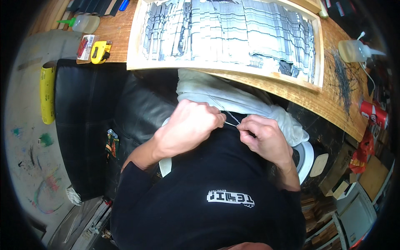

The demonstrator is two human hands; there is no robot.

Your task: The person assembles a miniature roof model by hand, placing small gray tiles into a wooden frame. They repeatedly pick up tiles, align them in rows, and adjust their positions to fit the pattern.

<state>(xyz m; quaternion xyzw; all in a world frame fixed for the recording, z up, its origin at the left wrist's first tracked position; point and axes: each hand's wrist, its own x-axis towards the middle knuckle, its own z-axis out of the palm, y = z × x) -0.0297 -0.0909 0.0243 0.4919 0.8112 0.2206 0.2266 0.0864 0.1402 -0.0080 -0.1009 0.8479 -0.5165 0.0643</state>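
Close to my black shirt, my left hand (194, 122) is closed, its thumb and fingers pinching one end of a thin pale strand (230, 123). My right hand (264, 135) pinches the other end, a short gap away. Fine dark strands (224, 109) run up and left from the right fingertips, over a white cloth (208, 90) on my lap. Whether they are thread or wire I cannot tell. Beyond the hands, a wooden-framed tray (175, 66) sits on the table, packed with rows of thin grey and white strips.
The wooden table (118, 35) bears two squeeze bottles (86, 24), one on each side, a yellow plastic tool (100, 52) and a small red-white box (86, 47). At right lie loose dark strands (343, 81) and a red can (373, 114). A black leather seat (89, 121) stands left.
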